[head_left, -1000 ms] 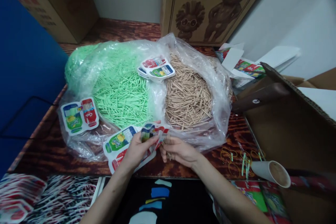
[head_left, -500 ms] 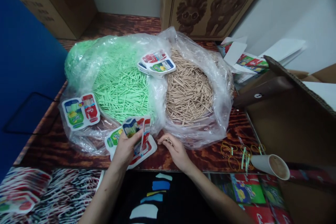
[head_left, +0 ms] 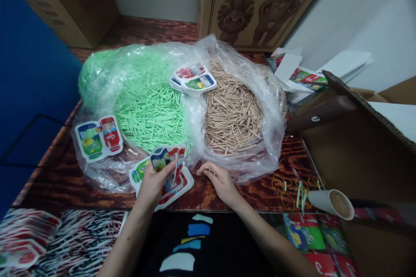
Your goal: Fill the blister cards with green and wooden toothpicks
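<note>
barely visible sticks (head_left: 210, 169) inside right hand (head_left: 219, 180)

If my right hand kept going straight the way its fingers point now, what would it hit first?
Probably the clear plastic bag of tan wooden sticks. The right hand, pinching a small bundle of tan sticks, points up and away toward the bag's near edge just beyond; depth is uncertain.

We see even, fairly bright indoor light from above. Soft glare on the clear plastic bag (head_left: 107, 91). Shadows faint. Centre sharp; corners darken and soften, and the cardboard box (head_left: 260, 4) leans with wide-angle distortion at the edges.
</note>
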`<state>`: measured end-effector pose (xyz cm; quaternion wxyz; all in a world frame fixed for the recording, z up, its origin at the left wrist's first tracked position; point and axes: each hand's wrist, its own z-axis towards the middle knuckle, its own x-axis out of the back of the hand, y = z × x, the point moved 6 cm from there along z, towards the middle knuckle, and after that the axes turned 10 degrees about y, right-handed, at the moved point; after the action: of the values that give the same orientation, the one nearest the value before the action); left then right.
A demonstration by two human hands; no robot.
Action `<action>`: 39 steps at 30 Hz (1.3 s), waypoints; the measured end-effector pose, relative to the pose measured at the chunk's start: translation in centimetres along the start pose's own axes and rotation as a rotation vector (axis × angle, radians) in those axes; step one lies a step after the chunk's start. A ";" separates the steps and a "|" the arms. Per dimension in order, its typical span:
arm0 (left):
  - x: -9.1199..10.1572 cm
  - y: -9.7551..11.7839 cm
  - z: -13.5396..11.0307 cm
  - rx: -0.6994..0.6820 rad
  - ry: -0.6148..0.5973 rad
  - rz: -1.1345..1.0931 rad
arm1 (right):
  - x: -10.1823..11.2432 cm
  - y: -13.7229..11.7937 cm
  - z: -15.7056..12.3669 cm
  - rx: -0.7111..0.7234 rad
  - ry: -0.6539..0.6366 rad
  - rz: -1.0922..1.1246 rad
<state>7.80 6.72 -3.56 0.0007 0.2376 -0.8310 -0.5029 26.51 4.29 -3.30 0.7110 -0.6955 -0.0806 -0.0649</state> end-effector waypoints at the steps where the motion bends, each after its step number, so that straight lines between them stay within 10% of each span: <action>1: 0.1 -0.1 0.1 -0.007 -0.006 0.022 | 0.0 -0.1 0.1 -0.004 -0.002 -0.003; 39: -1.4 0.3 -0.9 -0.206 -0.199 0.387 | 1.6 -1.4 1.3 -0.009 -0.005 -0.032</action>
<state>9.15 6.65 -2.47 0.0395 0.0216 -0.8014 -0.5964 27.74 5.60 -1.56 0.7067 -0.6974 -0.0932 -0.0745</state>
